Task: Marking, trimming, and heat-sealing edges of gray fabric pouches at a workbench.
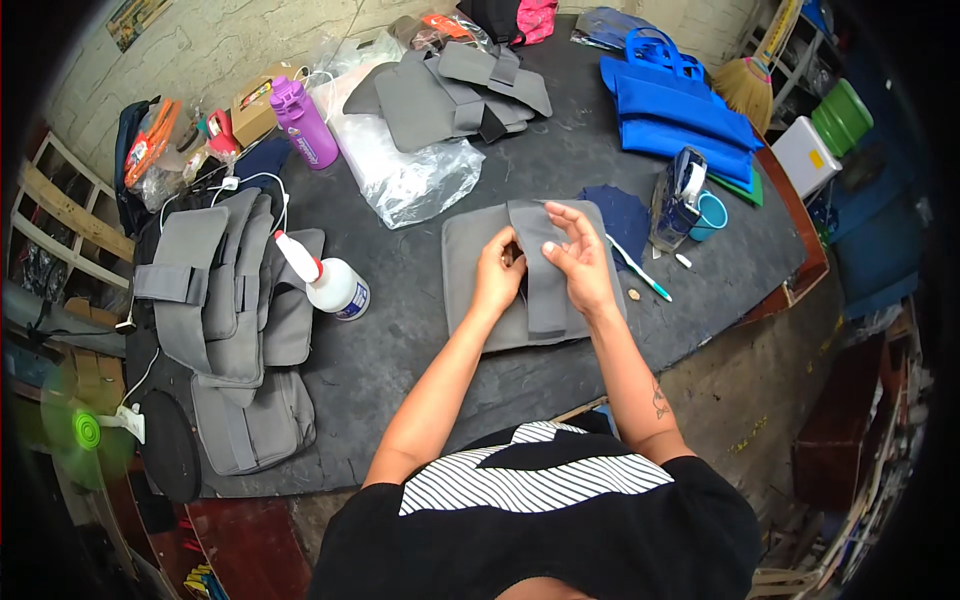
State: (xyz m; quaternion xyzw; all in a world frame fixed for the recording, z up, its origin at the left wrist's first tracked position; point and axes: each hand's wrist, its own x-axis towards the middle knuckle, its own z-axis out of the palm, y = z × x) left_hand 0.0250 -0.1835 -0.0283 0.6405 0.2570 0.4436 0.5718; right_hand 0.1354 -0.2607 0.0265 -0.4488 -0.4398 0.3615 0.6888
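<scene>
In front of me on the dark table lies a grey padded fabric piece (465, 250) with a wide grey strap (546, 290) running down its middle. The strap's left edge stands slightly lifted, and my left hand (495, 275) is curled closed on it; its fingertips are partly hidden. On the strap's other side, my right hand (582, 262) has its fingers stretched out and the thumb touching the strap. A dark blue cloth (622, 222) sticks out beside the padded piece. Next to it rests a white and teal pen-like tool (640, 270).
Grey padded pieces (210, 290) are piled at left beside a white spray bottle (335, 288). More grey pieces (420, 105) lie at the back on plastic, near a purple bottle (303, 125). Blue bags (680, 110), a tape dispenser (680, 195) and a teal cup (709, 217) are at right.
</scene>
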